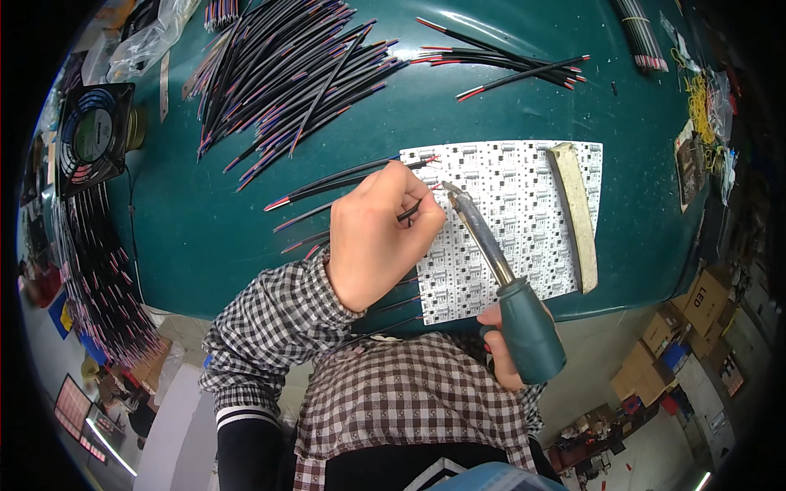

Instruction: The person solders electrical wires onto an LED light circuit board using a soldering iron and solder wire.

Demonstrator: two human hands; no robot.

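My left hand point(378, 229) pinches a thin black cable point(408, 213), holding its bared red end against the white circuit board panel point(499, 221). The panel lies flat on the green table and carries repeated rows of small parts. Wrapped around the green handle of a soldering iron point(530, 331) is my right hand point(502, 353), partly hidden behind it. The iron's tip is close by the cable end; whether they touch I cannot tell. Several other cables point(327, 180) run out from the panel's left edge, some passing under my left hand.
A pale, worn bar point(575, 217) lies across the panel's right part. Behind are a large pile of black cables point(303, 69) and a smaller bunch point(499, 61). A fan point(94, 135) stands at the left, above hanging cables point(102, 278). Yellow wire point(700, 106) sits far right.
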